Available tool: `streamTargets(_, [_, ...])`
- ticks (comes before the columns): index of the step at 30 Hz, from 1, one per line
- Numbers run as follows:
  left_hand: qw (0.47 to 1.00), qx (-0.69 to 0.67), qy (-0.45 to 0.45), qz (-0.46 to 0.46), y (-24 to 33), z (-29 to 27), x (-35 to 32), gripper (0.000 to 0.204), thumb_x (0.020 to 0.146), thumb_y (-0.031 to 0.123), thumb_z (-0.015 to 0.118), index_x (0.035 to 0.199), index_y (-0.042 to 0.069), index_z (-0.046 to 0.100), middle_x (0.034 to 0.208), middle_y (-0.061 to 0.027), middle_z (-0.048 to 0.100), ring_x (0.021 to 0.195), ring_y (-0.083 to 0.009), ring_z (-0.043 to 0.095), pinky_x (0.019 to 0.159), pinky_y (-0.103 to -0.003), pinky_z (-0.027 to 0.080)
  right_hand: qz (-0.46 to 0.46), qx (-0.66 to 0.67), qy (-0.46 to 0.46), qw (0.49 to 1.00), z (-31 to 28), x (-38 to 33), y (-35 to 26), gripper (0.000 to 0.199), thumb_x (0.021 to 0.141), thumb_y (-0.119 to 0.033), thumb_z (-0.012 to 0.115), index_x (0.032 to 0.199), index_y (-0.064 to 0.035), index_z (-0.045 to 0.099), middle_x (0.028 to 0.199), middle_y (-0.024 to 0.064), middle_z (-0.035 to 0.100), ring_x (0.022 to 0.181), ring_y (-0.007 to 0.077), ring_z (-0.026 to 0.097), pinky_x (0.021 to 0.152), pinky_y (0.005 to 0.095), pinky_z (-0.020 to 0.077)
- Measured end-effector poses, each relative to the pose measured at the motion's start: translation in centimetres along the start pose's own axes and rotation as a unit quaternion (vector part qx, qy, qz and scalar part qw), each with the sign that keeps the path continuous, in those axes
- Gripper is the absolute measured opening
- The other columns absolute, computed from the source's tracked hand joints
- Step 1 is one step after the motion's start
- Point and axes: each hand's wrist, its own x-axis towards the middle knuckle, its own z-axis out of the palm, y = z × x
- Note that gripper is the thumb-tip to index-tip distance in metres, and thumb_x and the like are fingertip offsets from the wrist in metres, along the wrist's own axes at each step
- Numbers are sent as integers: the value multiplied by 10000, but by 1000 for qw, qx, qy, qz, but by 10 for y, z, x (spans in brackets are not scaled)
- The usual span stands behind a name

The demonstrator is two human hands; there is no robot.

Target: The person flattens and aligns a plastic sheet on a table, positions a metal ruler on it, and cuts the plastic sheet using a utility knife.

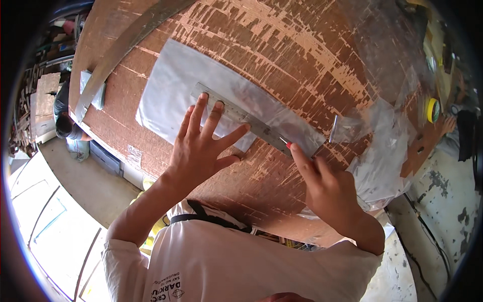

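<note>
A sheet of clear, greyish plastic [173, 75] lies flat on the scored wooden table top [251, 176]. Across it runs a metal ruler [259, 128], slanting down to the right. My left hand [196, 136] is spread open, its fingertips pressing on the ruler and the plastic. My right hand [329, 189] is closed around a small red-handled craft knife [289, 145], forefinger stretched along it. The thin metal tip of the knife touches or hovers just by the ruler's right end; which of the two I cannot tell. Most of its handle is hidden in my fingers.
Crumpled clear plastic [382, 151] is heaped to the right, near a yellow tape roll [432, 110]. A long metal strip [113, 60] crosses the far left. Another person [65, 121] is beyond the left edge; someone's hand [449, 125] shows at the right.
</note>
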Motion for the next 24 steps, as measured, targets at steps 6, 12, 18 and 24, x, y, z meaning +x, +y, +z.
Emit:
streamTargets(6, [1000,-1,10,2,-4,1,-5,780,676,560,882,1404,395,656,1531,-187,439,1510,-490,325,1182,-627,409,44,124,68,989,-20,19,-6,786,779,113,633,1536,-77,544,831,109,590,595,266,615,529,387,508])
streamTargets(12, [1000,-21,16,2,-2,5,-3,774,700,589,862,1419,428,627,1533,-170,444,1519,-478,321,1197,-625,392,-4,95,69,993,-10,81,-20,749,822,77,633,1545,-84,524,841,114,603,594,288,633,527,401,520])
streamTargets(18, [1000,-20,10,0,-4,4,-5,727,719,605,839,1378,383,628,1536,-164,452,1515,-476,327,1197,-617,391,-49,75,46,995,0,116,-26,831,795,-44,726,1577,-73,450,944,135,646,584,264,673,512,365,560])
streamTargets(24, [1000,19,-8,5,-4,13,-9,874,741,653,823,1513,456,463,1524,-120,442,1540,-441,289,1228,-626,269,-51,57,10,997,3,121,-27,833,786,-55,742,1568,-54,454,949,148,657,559,271,672,503,369,562])
